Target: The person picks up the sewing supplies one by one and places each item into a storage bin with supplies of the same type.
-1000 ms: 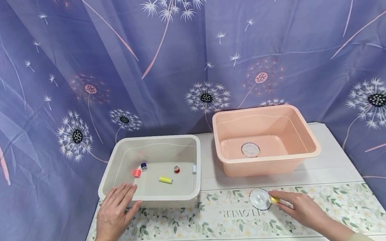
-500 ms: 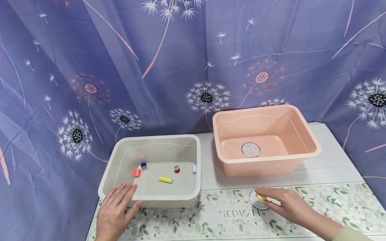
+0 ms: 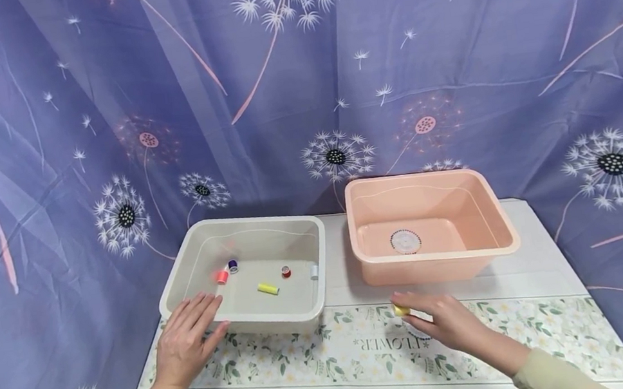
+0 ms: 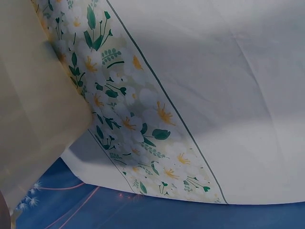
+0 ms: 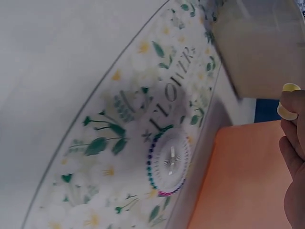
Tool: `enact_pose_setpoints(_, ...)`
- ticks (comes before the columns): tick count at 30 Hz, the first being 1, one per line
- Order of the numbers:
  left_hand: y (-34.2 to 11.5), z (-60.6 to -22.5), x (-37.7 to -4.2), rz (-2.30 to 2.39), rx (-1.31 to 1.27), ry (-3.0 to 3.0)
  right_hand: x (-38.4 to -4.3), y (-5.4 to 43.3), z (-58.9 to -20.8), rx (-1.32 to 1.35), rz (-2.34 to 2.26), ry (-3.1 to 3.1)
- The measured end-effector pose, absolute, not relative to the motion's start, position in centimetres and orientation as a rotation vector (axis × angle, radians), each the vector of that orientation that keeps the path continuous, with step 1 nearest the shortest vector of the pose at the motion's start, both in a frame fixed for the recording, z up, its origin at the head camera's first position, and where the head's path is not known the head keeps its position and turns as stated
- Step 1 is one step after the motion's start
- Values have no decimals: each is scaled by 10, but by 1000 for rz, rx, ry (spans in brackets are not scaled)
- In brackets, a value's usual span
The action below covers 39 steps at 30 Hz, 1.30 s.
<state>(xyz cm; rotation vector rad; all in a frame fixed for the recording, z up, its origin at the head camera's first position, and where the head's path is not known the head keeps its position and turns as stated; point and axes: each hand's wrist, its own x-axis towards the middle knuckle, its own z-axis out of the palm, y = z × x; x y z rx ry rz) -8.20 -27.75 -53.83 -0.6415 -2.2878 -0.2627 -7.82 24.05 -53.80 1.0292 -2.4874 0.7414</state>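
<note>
My right hand (image 3: 450, 321) pinches a small yellow thread spool (image 3: 401, 309) between thumb and fingers, above the tablecloth in front of the pink tub (image 3: 420, 269). Below that hand, partly hidden by it in the head view, a round wheel of bead-headed pins (image 5: 169, 162) lies on the cloth. My left hand (image 3: 185, 343) rests with its fingers extended at the front left rim of the grey tub (image 3: 286, 318). Inside the grey tub lie several thread spools: a coral spool (image 3: 222, 277), a dark blue spool (image 3: 233, 266), a yellow-green spool (image 3: 268, 289), a red spool (image 3: 286, 271) and a white spool (image 3: 314, 272).
Another pin wheel (image 3: 405, 242) lies on the floor of the pink tub. Both tubs stand side by side at the back of the table against a purple dandelion-print curtain (image 3: 276, 95). A floral strip (image 3: 362, 367) with lettering runs across the tablecloth before them.
My right hand has moved left and slightly away from the body with the yellow spool, passing over the pin wheel on the cloth. The left hand stays at the grey tub's rim.
</note>
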Motion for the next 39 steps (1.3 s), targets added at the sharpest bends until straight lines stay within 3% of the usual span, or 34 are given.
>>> enact_pose_setpoints(39,-280,-540,-83,-253,-638,-2317,-132,186,-468,1308,771,-2407)
